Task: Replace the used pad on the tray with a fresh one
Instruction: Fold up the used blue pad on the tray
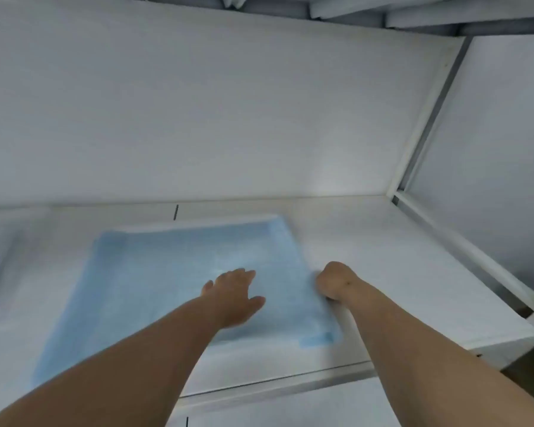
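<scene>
Head view shows both hands reaching forward from six o'clock. Left hand (233, 291) lies flat, fingers straight, on the blue pad (167, 272). Right hand (333, 285), at three o'clock of it, curls round the pad's right edge. Pad lies spread on the white tray (383, 272).

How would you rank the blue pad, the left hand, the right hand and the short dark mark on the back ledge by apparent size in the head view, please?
1. blue pad, far the largest.
2. left hand and right hand: the flat left looks bigger than the curled right, so I would not rank them.
3. dark mark, smallest.
</scene>
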{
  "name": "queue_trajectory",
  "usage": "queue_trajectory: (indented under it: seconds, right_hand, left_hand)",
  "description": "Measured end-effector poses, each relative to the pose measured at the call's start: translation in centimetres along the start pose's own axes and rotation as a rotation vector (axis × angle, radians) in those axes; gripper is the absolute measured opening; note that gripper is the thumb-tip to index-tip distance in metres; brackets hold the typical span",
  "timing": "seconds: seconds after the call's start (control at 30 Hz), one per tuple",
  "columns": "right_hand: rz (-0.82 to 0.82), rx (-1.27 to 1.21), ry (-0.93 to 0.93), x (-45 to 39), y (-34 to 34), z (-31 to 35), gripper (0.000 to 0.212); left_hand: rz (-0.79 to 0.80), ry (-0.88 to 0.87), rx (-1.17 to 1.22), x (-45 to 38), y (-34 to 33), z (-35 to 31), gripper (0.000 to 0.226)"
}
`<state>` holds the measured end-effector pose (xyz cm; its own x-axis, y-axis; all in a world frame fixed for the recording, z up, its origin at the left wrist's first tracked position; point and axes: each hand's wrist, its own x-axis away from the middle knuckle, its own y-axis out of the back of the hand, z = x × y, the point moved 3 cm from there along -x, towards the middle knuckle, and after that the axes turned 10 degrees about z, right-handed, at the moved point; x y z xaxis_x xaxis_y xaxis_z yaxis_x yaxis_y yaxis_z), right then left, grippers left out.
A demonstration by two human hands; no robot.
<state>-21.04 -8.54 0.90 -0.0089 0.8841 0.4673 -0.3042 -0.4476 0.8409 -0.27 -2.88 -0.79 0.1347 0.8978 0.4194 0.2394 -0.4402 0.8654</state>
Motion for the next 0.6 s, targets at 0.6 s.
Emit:
queue_trajectory:
  seconds: [0.6]
  right_hand:
    - [-0.044, -0.265, 0.272, -1.7, 1.4, 0.0, 0.028]
  left_hand:
    - [0.021, 0.129, -0.032, -2.5, -3.0, -3.2, 0.077]
